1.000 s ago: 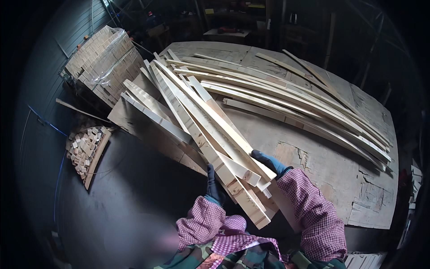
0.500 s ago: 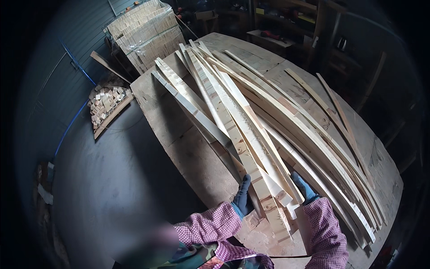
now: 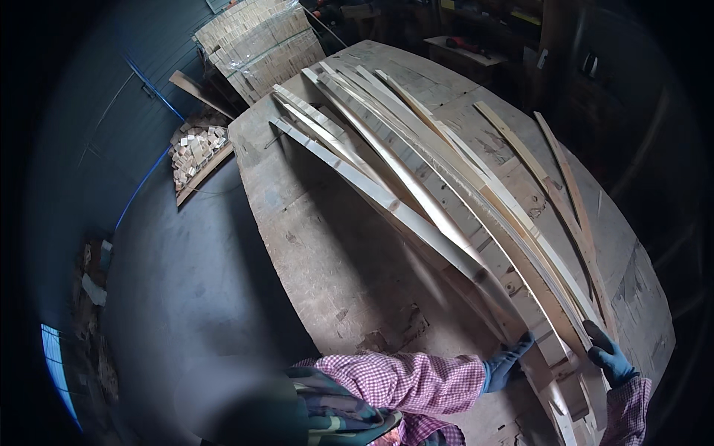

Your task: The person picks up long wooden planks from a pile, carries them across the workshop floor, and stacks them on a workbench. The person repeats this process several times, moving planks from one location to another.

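A bundle of long, pale wooden strips (image 3: 513,286) lies lengthwise on a plywood-topped table (image 3: 297,245), its near end between my two gloved hands. My left hand (image 3: 509,363), in a blue glove, is against the bundle's left side with its fingers partly hidden by the wood. On the opposite side my right hand (image 3: 611,357), gloved alike, grips the outer edge. At the far end the strips fan apart, and one outer strip (image 3: 416,223) slants away on the left. To the right, apart from the bundle, lie two thinner strips (image 3: 513,141).
Behind the table's far left corner stands a plastic-wrapped stack of wood pieces (image 3: 260,56). A wooden bin of small offcut blocks (image 3: 197,152) sits left of the table. A blue hose (image 3: 141,182) runs along the wall. A red tool (image 3: 467,46) rests on a back shelf.
Both hands have moved right across the table with the bundle, whose strips are now closer together. More bare tabletop shows at left, and the view has shifted slightly.
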`<act>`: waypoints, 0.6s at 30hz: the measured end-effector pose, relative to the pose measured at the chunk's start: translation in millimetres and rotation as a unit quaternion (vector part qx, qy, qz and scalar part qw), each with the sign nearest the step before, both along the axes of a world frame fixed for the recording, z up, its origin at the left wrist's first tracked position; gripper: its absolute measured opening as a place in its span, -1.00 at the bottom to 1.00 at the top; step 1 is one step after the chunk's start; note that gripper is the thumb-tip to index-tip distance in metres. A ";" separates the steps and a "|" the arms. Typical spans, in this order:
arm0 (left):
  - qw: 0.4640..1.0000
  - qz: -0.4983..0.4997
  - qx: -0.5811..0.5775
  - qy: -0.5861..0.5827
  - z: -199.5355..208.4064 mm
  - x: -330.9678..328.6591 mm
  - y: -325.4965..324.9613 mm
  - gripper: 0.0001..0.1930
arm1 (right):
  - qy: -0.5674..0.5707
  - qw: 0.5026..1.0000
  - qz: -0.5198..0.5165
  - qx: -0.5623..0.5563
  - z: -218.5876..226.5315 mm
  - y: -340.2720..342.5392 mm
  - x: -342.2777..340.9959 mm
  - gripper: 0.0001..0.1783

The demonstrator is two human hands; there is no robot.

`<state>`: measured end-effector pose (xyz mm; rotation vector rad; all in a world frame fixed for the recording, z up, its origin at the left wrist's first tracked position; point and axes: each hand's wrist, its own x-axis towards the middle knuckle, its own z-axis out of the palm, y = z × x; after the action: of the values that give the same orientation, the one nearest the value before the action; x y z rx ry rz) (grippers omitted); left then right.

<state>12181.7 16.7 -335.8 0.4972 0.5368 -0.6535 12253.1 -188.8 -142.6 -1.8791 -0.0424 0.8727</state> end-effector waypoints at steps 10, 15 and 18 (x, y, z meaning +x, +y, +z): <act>0.931 -0.364 0.006 0.042 -76.5 -3.5 71.9 -0.47 | -0.256 0.913 -0.236 -0.213 -48.7 -69.7 -121.2 -0.48; 0.967 -0.139 0.211 0.008 -96.1 -3.6 240.9 -0.61 | -0.310 0.914 -0.208 -0.157 -83.0 69.3 -121.3 -0.54; 0.967 0.029 0.254 0.001 -102.7 2.5 343.4 -0.51 | -0.386 0.886 -0.155 -0.205 -94.9 148.5 -121.8 -0.58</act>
<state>12184.2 360.1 -438.5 0.9577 0.7219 -0.4553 12131.3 -40.3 -237.5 -2.4400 -0.0433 -0.1441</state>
